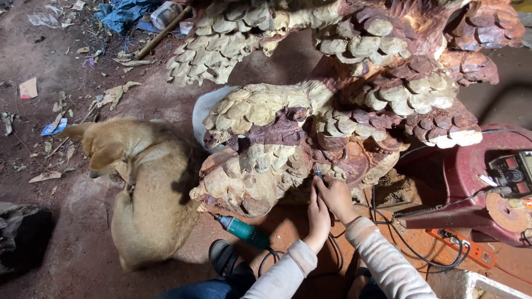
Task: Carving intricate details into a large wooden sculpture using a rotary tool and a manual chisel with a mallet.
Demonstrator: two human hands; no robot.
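On red-dusted ground, a large scaled wood carving point(332, 111) stands low for seated work; a tan dog point(144, 188) lies beside it. Right hand point(335, 196) pinches a small rotary tool point(318, 175) against the carving, left hand point(318, 217) wrapped beneath, steadying it.

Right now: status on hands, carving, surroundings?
Both hands, left hand and right hand, gripping a small tool against the wood carving. Dog lying beside it. Green power tool on ground.

Bright overhead light — soft shadows, sharp focus.
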